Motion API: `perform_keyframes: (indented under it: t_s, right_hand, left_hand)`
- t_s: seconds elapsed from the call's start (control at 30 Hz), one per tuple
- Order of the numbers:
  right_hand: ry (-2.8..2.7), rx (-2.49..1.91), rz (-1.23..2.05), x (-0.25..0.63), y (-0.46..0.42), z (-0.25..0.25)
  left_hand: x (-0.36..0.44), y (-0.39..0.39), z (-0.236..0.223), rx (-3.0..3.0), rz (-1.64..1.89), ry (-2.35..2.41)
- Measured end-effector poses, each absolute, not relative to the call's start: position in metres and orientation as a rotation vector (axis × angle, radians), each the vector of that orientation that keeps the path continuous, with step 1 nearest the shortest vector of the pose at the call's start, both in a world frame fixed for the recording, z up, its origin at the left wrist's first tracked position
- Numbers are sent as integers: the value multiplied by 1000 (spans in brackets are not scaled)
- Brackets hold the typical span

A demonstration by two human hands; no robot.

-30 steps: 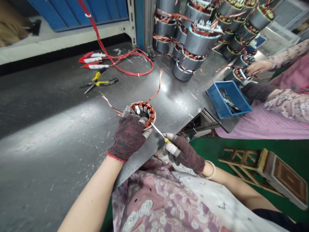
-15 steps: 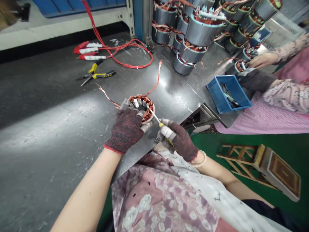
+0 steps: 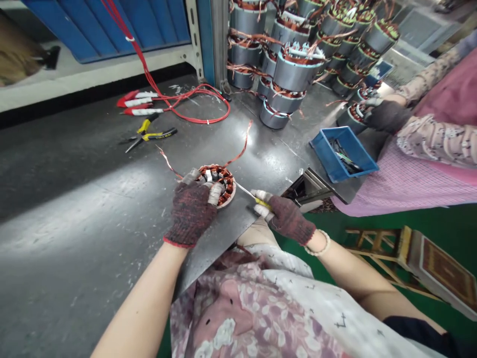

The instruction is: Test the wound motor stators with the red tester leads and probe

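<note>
Our left hand's (image 3: pixel 192 211) fingers curl over the coil (image 3: pixel 226 194) beneath them and our right hand's (image 3: pixel 286 216) close round the tool (image 3: pixel 246 190), tip by the coil's rim, so we should brace firmly and probe gently, sparing the windings (image 3: pixel 226 181).

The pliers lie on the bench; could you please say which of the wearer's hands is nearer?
Left. The left hand, holding the ring, is lower in view, right of the pliers; the right hand, with the yellow tool, is farther right.
</note>
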State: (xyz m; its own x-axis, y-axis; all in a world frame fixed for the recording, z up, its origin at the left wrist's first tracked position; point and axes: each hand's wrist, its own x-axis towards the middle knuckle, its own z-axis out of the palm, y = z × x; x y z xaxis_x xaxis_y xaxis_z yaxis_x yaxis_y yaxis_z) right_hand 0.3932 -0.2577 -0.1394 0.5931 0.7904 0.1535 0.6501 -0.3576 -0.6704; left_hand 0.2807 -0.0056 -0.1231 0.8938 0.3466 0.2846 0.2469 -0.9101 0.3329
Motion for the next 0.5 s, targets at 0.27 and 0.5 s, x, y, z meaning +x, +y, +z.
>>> perform_keyframes:
  t_s: [0.27,0.5]
  right_hand:
    - [-1452,-2295,289,455,-193,-93]
    - [-1516,-2043,561,490,-119,-13]
  left_hand:
    - [268,13,-120,2856,581,19]
    - [272,35,-128,2970,710,-297]
